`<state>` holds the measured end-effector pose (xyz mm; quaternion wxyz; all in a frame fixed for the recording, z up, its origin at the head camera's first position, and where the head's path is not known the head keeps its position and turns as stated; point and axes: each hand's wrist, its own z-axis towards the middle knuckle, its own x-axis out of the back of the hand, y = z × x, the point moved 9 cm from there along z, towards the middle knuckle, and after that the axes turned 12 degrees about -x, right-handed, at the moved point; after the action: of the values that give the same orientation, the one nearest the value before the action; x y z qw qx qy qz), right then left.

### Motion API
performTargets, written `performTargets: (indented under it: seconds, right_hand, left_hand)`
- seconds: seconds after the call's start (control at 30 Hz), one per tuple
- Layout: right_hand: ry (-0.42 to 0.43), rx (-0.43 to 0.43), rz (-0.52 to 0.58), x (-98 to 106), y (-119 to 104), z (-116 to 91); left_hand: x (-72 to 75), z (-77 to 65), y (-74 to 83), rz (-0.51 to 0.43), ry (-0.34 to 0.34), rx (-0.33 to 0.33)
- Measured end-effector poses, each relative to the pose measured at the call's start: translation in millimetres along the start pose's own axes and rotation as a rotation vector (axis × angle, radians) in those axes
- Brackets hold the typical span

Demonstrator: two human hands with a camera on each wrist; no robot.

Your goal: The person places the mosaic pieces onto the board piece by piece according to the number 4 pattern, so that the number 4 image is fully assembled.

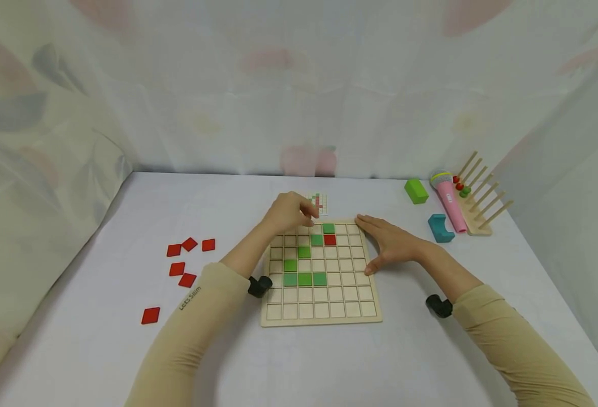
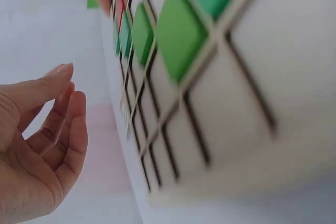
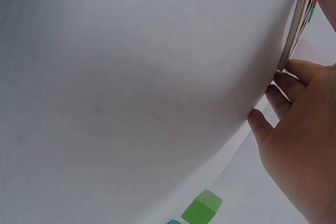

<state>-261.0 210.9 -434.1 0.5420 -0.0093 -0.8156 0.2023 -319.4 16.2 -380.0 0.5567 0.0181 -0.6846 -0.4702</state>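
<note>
A pale wooden grid board (image 1: 321, 312) lies in the middle of the table with several green tiles (image 1: 304, 279) and one red tile (image 1: 330, 240) in its squares. Over the board's far edge hovers my left hand (image 1: 290, 212), fingers loosely bent. In the left wrist view the left hand (image 2: 42, 156) has thumb and fingertips close together, and no tile shows between them. My right hand (image 1: 393, 242) rests at the board's right side, fingers stretched to the far corner and thumb on the edge. The small pattern card (image 1: 323, 202) behind the board is partly covered by the left hand.
Several loose red tiles (image 1: 177, 269) are scattered on the left of the table. At the far right are a green block (image 1: 416, 191), a teal curved block (image 1: 440, 228), a pink toy microphone (image 1: 450, 206) and a pegged wooden stand (image 1: 478, 223) with small beads.
</note>
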Motion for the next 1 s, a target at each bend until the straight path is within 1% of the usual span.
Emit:
performTargets:
  seconds: [0.1, 0.27, 0.37, 0.47, 0.6, 0.77, 0.9, 0.97, 1.0]
  right_hand:
    - [0.001, 0.000, -0.002, 0, -1, 0]
    - [0.005, 0.005, -0.004, 1, -1, 0]
    - [0.005, 0.006, -0.002, 1, -1, -1]
    - [0.001, 0.007, 0.002, 1, -2, -1]
    - [-0.002, 0.007, 0.001, 0, -1, 0]
    - [0.001, 0.002, -0.006, 0, 0, 0]
    - [0.000, 0.003, 0.004, 0, 0, 0]
    - [-0.002, 0.001, 0.009, 0, 0, -1]
    - [-0.001, 0.001, 0.009, 0, 0, -1]
  left_hand:
    - [17.4, -7.9, -9.4, 0.030, 0.016, -0.005]
    - [49.2, -26.7, -34.0, 0.078, 0.029, 0.004]
    - [66.6, -40.9, -54.6, 0.083, 0.026, 0.022]
    - [79.6, -58.4, -75.6, 0.083, 0.003, 0.055]
    - [91.2, -84.9, -99.4, 0.089, -0.046, 0.088]
    - [100.9, -116.2, -120.1, 0.081, -0.096, 0.108]
    - [102.1, -137.5, -133.3, 0.038, -0.144, 0.137]
    - [100.8, -145.7, -138.5, 0.005, -0.168, 0.152]
    - [99.9, -148.8, -139.9, -0.008, -0.180, 0.149]
